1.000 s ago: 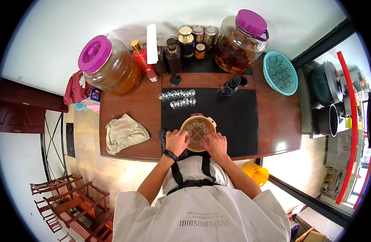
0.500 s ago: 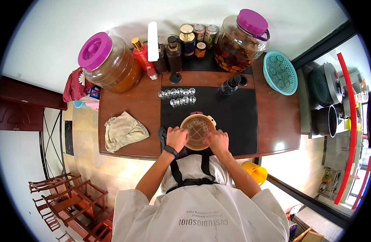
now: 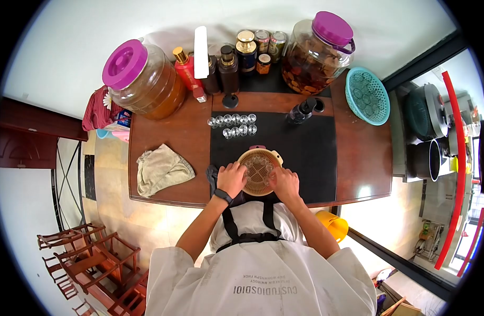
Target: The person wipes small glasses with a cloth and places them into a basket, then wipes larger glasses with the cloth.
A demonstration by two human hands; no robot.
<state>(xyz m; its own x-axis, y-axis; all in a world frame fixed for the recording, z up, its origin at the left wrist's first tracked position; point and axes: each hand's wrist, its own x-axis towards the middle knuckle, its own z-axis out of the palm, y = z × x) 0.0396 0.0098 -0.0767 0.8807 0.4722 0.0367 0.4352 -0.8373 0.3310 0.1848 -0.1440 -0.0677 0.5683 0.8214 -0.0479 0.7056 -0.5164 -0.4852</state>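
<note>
Left hand (image 3: 232, 179): fingers curled at left rim of tan basket (image 3: 258, 191); grip unclear.
Right hand (image 3: 285, 183): curled at right rim, apart from left; grip unclear.
Basket: over black surface (image 3: 311, 158).

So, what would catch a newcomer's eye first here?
Probably the two big jars with purple lids, at the table's back left and right. Nearer, the left hand and right hand flank a tan basket, small glasses in two rows beyond it.

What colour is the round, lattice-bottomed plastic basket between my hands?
The round plastic basket is beige to light tan, best seen in the head view.
</note>
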